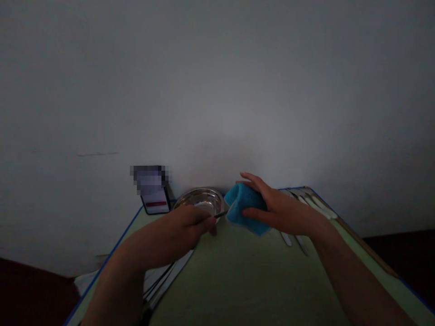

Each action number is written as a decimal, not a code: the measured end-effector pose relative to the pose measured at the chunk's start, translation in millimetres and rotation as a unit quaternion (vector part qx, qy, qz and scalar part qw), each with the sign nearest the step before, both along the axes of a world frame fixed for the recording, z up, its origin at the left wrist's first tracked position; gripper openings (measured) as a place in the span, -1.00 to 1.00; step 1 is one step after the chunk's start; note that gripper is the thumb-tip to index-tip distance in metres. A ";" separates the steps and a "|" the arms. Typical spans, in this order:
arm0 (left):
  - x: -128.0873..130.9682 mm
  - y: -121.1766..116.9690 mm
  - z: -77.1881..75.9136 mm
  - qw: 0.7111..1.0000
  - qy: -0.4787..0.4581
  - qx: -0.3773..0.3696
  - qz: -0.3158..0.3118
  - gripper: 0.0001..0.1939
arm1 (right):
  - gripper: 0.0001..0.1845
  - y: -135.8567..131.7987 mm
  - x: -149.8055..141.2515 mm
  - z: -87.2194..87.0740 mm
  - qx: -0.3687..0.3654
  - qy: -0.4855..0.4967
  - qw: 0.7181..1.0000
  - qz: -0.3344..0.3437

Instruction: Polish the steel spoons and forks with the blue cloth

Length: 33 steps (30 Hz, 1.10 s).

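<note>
- Blue folded cloth (249, 210): our right hand (277, 206) grips it, right of the round metal bowl (200, 197).
- Before that bowl, our left hand (192, 222) pinches a slim dark utensil (221, 214); a loose pinch could drop it.

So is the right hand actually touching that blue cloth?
Touching: the head view shows the right hand with its thumb laid across the near side of the blue cloth.

1 phone (157, 201) standing at far-left corner of green table (238, 280); grey wall (217, 90) behind bears thin dark line (98, 154).
</note>
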<state>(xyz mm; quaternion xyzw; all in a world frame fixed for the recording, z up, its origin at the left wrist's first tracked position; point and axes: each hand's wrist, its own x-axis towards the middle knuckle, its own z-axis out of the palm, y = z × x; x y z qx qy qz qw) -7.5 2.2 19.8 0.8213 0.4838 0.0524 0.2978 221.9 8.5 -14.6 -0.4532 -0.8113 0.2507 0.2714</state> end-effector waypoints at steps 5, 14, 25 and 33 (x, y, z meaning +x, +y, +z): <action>-4.7 -0.6 -1.8 0.999 0.013 -0.026 0.027 -0.64 | -0.50 3.5 6.6 0.6 0.043 -0.032 0.998 -0.019; -5.7 -2.7 0.2 1.000 0.010 -0.017 0.024 -0.62 | -0.69 7.4 14.8 2.9 0.041 0.089 0.995 0.025; -11.3 -0.6 0.3 0.999 0.026 -0.002 0.031 -0.65 | -0.75 3.8 24.1 5.8 -0.037 0.243 0.968 0.044; -12.4 -2.1 3.0 0.997 0.034 0.003 0.066 -0.63 | -0.76 1.0 24.4 9.0 -0.031 0.186 0.979 0.076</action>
